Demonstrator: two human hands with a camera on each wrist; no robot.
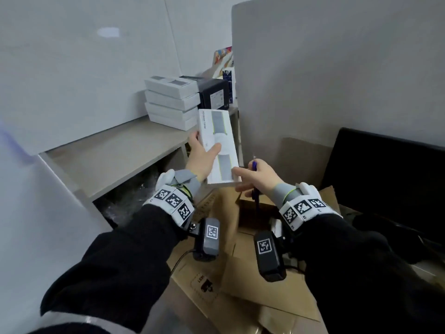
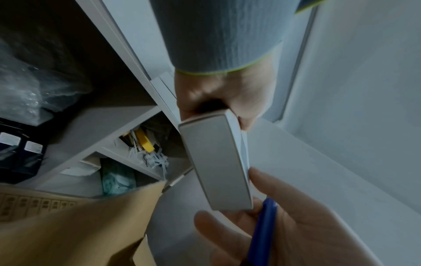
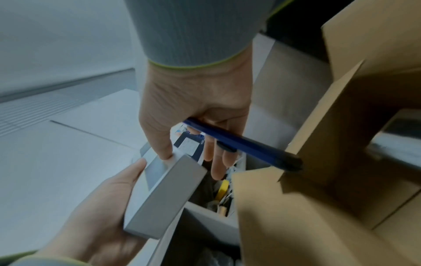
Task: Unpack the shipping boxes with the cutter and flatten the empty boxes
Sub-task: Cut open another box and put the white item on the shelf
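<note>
Left hand (image 1: 201, 156) grips a slim white product box (image 1: 218, 145) printed with a grey-and-lime strap; right hand (image 1: 258, 178) steadies it, clutching the blue cutter (image 1: 255, 182).

Both hands (image 1: 203, 157) (image 1: 256, 175) raised — fingers curled, gripping

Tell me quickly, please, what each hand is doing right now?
Left hand: holds the white box.
Right hand: holds the blue cutter, thumb touching the box.
</note>
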